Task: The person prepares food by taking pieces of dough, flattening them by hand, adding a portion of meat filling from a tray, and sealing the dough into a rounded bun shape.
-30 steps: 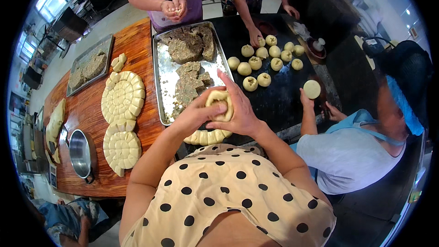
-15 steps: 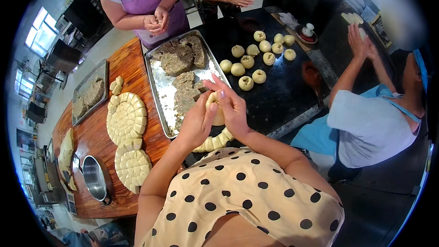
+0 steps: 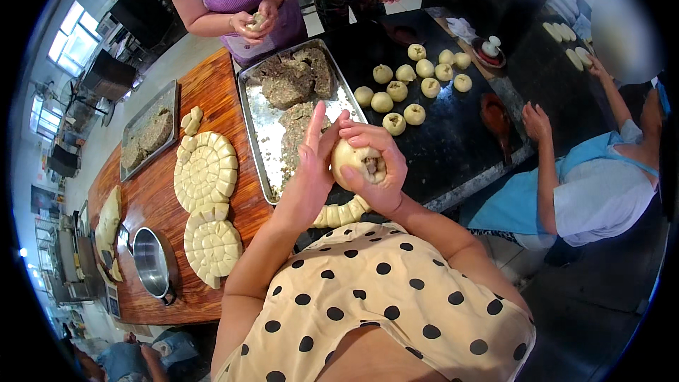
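Observation:
A filled dough ball (image 3: 342, 160) sits between my two hands, over the near end of a metal tray (image 3: 249, 122). Its gathered opening faces right, with dark filling showing inside. My right hand (image 3: 385, 163) curls around the ball, fingers over its top and thumb across its front. My left hand (image 3: 309, 170) lies flat against the ball's left side with fingers stretched upward. On the tray are mounds of coarse brown-green filling (image 3: 288, 85). Just below my hands, a partly hidden ring of cut dough pieces (image 3: 339, 213) lies close to my blouse.
Several filled dough balls (image 3: 424, 68) stand on the black table (image 3: 453, 152) ahead right. Scored dough rounds (image 3: 205, 172), a steel pot (image 3: 154, 269) and a second filling tray (image 3: 170, 110) occupy the wooden table at left. Co-workers stand opposite and at right, beside a brown wooden spoon (image 3: 497, 124).
The ball has turned, bringing its opening into sight. My right fingers now curl over it while my left fingers point up. The co-worker at right has drawn one hand back from the pale pieces.

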`<state>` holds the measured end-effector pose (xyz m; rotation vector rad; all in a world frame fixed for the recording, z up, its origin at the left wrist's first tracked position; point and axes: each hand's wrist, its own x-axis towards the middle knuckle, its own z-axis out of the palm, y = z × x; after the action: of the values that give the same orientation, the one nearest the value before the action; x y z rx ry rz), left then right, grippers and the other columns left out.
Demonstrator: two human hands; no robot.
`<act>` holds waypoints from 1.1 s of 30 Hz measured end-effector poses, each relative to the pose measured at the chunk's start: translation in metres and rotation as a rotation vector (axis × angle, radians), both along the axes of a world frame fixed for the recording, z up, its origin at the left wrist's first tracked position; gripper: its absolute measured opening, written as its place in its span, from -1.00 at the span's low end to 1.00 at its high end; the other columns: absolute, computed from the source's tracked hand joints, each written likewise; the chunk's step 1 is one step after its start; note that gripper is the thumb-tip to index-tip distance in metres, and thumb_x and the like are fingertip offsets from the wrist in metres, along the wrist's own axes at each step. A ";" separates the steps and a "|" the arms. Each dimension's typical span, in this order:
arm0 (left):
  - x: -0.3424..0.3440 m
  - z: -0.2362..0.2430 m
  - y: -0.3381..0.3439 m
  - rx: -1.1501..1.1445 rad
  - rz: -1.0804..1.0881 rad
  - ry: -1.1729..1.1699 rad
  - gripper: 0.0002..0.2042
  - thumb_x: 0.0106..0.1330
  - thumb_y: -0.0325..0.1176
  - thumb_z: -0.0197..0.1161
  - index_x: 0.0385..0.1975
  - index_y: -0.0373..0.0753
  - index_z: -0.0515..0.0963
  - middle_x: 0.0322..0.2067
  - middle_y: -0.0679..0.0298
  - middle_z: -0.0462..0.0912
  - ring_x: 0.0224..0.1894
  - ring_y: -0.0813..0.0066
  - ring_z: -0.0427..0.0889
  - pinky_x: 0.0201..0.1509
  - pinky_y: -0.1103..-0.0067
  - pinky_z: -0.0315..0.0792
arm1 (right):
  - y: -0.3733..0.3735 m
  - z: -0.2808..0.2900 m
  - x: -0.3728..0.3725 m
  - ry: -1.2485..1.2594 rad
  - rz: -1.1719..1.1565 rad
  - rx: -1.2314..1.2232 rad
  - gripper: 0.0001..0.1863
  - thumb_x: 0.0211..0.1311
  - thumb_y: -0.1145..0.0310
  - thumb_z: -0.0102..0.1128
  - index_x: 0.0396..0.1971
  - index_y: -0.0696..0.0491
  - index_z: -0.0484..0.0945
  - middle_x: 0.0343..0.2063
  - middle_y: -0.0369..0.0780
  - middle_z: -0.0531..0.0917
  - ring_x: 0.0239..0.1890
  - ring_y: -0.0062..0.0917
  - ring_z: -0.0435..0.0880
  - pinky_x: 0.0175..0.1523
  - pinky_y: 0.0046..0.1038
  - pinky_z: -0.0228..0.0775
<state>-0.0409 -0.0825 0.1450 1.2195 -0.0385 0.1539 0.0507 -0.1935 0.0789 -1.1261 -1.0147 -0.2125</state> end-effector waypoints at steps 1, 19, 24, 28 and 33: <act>0.003 -0.005 0.003 -0.041 0.018 0.010 -0.19 0.47 0.31 -0.37 0.53 -0.14 -0.24 0.48 0.01 -0.02 0.51 0.11 0.00 0.55 0.28 -0.06 | -0.001 0.003 0.001 0.043 0.021 -0.009 -0.60 0.11 0.41 0.37 -0.06 0.10 0.46 0.03 -0.06 0.57 0.21 -0.27 0.53 0.28 -0.26 0.35; -0.002 -0.005 0.035 0.741 0.373 -0.198 -0.75 0.27 -0.42 0.36 -0.05 -0.18 0.67 0.06 0.16 0.53 0.17 0.28 0.49 0.23 0.43 0.39 | -0.016 0.025 0.018 0.648 0.588 -0.061 0.03 0.09 0.34 0.37 0.50 0.06 -0.08 0.04 -0.05 0.58 0.05 -0.41 0.63 0.19 -0.38 0.44; -0.001 -0.003 0.029 0.898 0.355 -0.289 -0.76 0.17 -0.52 0.41 -0.17 -0.11 0.72 -0.06 0.25 0.59 0.03 0.33 0.53 0.05 0.47 0.49 | -0.023 0.026 0.024 0.619 0.620 -0.124 0.08 0.05 0.31 0.41 0.52 0.02 -0.10 0.10 -0.04 0.52 0.07 -0.44 0.60 0.19 -0.44 0.43; -0.001 0.004 0.028 0.952 0.347 -0.319 -0.75 0.11 -0.54 0.45 -0.22 -0.10 0.73 -0.10 0.29 0.60 0.00 0.33 0.54 0.04 0.47 0.48 | -0.024 0.027 0.023 0.538 0.577 -0.185 0.09 0.06 0.37 0.41 0.52 0.02 -0.11 0.11 -0.06 0.51 0.06 -0.50 0.57 0.19 -0.46 0.41; -0.001 0.003 0.029 1.014 0.329 -0.286 -0.81 0.09 -0.54 0.46 -0.30 -0.15 0.71 -0.12 0.30 0.60 0.01 0.33 0.54 0.04 0.46 0.47 | -0.024 0.026 0.019 0.494 0.529 -0.239 0.08 0.06 0.42 0.42 0.52 0.03 -0.11 0.13 -0.08 0.49 0.04 -0.53 0.54 0.18 -0.45 0.40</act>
<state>-0.0415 -0.0534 0.1480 2.2035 -0.1809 0.6510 0.0700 -0.2177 0.1051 -1.0107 -0.8650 0.5987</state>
